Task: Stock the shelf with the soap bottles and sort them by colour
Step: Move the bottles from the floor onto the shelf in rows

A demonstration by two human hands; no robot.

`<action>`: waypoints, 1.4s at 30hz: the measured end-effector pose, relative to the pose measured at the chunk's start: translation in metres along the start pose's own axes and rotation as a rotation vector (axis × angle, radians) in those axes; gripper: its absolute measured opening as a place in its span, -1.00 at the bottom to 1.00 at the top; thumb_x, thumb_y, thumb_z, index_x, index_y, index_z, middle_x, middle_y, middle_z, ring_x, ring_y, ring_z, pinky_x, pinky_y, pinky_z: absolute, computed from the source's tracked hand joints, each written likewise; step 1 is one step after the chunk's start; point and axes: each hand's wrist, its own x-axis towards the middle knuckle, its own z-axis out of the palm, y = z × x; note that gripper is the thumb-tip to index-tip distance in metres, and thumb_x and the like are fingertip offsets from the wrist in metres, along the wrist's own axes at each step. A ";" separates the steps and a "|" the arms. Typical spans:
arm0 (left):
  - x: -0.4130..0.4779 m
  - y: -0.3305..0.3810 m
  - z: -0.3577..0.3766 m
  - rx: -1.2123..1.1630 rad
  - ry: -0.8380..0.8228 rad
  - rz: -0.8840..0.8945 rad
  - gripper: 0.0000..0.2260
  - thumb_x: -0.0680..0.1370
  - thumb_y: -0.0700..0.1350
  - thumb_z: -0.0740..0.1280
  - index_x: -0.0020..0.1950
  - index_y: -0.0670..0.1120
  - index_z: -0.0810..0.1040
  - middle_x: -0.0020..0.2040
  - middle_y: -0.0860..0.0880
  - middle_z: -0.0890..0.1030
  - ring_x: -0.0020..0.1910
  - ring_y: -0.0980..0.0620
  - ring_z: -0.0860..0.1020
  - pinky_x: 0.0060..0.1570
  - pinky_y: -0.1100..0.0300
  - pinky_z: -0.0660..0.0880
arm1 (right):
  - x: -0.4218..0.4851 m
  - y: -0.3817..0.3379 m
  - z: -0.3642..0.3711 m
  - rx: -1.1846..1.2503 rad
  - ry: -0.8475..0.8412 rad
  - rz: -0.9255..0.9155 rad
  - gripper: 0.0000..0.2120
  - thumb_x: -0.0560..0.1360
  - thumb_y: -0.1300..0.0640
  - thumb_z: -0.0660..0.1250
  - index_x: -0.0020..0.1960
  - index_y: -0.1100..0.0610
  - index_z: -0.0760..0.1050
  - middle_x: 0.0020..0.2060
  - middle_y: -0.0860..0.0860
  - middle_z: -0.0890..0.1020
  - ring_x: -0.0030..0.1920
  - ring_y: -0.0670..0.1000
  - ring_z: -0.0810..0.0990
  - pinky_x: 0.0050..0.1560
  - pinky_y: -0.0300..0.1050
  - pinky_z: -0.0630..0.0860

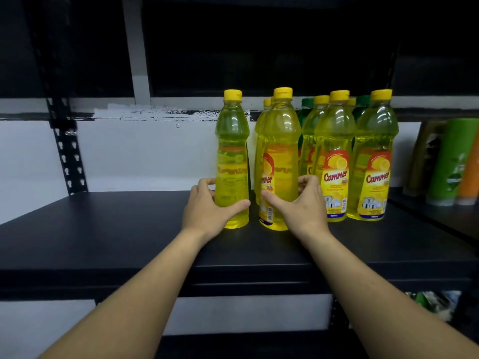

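The black shelf point(103, 229) carries a group of yellow soap bottles, all upright, right of its centre.

Left grip point(207, 206): a bare hand, clamped on the lower body of the leftmost bottle point(232, 151). The thumb lies across the near face and the fingers curl round the left side. This bottle stands on the shelf at the left end of the near row. Its label faces the far side and reads in reverse through the liquid.

Right grip point(302, 203): a bare hand, clamped on the lower body of the second bottle point(281, 151), thumb on the near-left face and fingers round the right side. The bottle stands just beside the leftmost bottle, with a narrow gap between them. Its label is turned to the left.

The third bottle point(334, 141) and the fourth bottle point(375, 141) complete the near row of 4 on the right. Their "Cammer" lemon labels face the near side.

The back-row yellow bottles point(321, 100) stand directly behind the near row. 2 green-capped bottles point(307, 102) show between them at the far right of the group.

Blurred green and orange containers point(451, 164) stand on the adjoining shelf at the far right. A black slotted upright point(66, 151) rises at the left against a white wall point(142, 151).
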 end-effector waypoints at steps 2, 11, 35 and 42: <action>0.000 0.001 0.000 0.022 0.011 0.022 -0.15 0.25 0.36 0.54 0.40 0.03 0.33 0.20 0.05 0.46 0.14 0.10 0.50 0.14 0.07 0.54 | 0.000 0.000 0.000 0.018 -0.001 0.001 -0.26 0.33 -0.19 0.56 0.32 0.06 0.29 0.18 -0.03 0.45 0.14 -0.09 0.40 0.02 -0.17 0.42; -0.003 0.005 -0.001 0.033 0.043 0.068 0.04 0.19 0.36 0.55 0.50 -0.01 0.18 0.37 -0.01 0.30 0.34 0.06 0.36 0.27 0.09 0.46 | -0.003 -0.004 -0.001 0.016 -0.025 0.000 -0.08 0.26 -0.31 0.53 0.44 0.04 0.23 0.34 0.03 0.42 0.33 0.02 0.41 0.25 -0.01 0.48; -0.003 0.005 -0.001 0.007 0.063 0.077 -0.12 0.27 0.31 0.56 0.44 0.00 0.27 0.32 0.05 0.36 0.25 0.13 0.38 0.22 0.18 0.44 | 0.000 0.002 0.000 0.020 -0.118 0.092 0.09 0.19 -0.21 0.61 0.54 -0.03 0.12 0.36 0.06 0.43 0.35 0.10 0.45 0.29 0.20 0.49; -0.003 0.007 -0.005 -0.019 0.081 0.064 -0.24 0.31 0.15 0.60 0.41 0.04 0.34 0.18 0.10 0.51 0.12 0.09 0.50 0.09 0.11 0.54 | 0.000 0.004 0.003 0.077 -0.178 0.123 -0.08 0.37 -0.03 0.57 0.57 -0.04 0.13 0.35 0.01 0.48 0.34 0.09 0.48 0.31 0.20 0.48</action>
